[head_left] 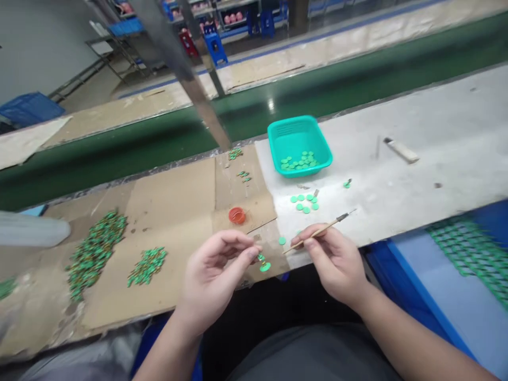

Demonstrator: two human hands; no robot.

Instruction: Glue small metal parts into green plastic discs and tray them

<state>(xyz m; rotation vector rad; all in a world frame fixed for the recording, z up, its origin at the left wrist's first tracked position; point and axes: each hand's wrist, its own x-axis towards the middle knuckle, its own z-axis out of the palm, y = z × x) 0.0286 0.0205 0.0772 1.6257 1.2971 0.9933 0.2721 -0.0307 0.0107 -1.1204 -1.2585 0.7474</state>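
My left hand (216,270) pinches a small green round piece on a short stem (264,264) between thumb and fingers, over the near edge of the bench. My right hand (331,259) grips a thin wooden brush (321,230) like a pen, its dark tip pointing up and right. A small red dish (237,215) sits on the cardboard just beyond my left hand. Several loose green discs (304,202) lie on the white surface ahead of my right hand, and one disc (282,241) lies between my hands.
A teal basket (313,129) holding several green discs stands at the back. Two heaps of green pieces (97,248) lie on the cardboard (178,201) to the left. A green conveyor belt (119,143) runs behind. A wooden-handled tool (400,150) lies far right. Blue crate (456,259) at right.
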